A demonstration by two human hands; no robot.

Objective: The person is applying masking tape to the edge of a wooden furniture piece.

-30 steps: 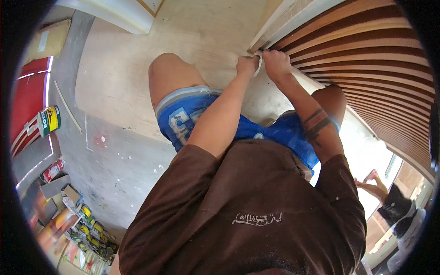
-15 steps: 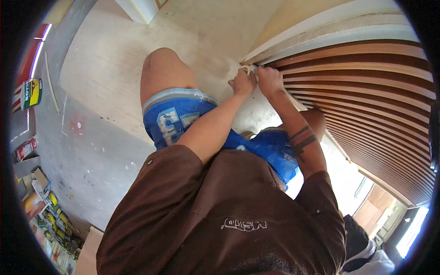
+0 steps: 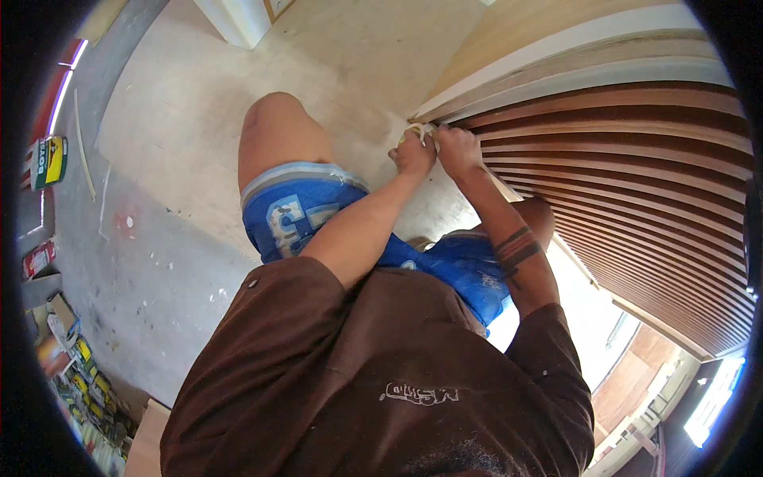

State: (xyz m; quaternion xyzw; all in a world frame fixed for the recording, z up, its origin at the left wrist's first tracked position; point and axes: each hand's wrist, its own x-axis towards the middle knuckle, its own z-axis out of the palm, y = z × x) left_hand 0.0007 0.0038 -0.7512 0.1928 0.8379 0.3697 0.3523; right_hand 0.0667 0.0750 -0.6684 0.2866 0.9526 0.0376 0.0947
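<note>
I am crouched on the floor, brown shirt and blue shorts filling the lower picture. My left hand point(image 3: 413, 153) and my right hand point(image 3: 458, 149) meet at the lower corner of a slatted wooden wall panel point(image 3: 636, 183). Both hands pinch a small pale strip, perhaps tape or a cloth point(image 3: 420, 129), pressed against the edge where the slats meet a white trim board point(image 3: 556, 56). The fingertips hide most of the strip. A dark band tattoo shows on my right forearm.
Pale plywood floor point(image 3: 183, 135) lies to the left, with grey paint-spattered concrete point(image 3: 143, 262) beyond. Boxes and small cans point(image 3: 71, 374) crowd the left rim, a yellow-green tin point(image 3: 49, 161) above them. A white post point(image 3: 234, 20) stands at the top.
The view has swung so the slatted panel fills more of the right side. Both hands stay together at the same corner of the panel, holding the pale strip.
</note>
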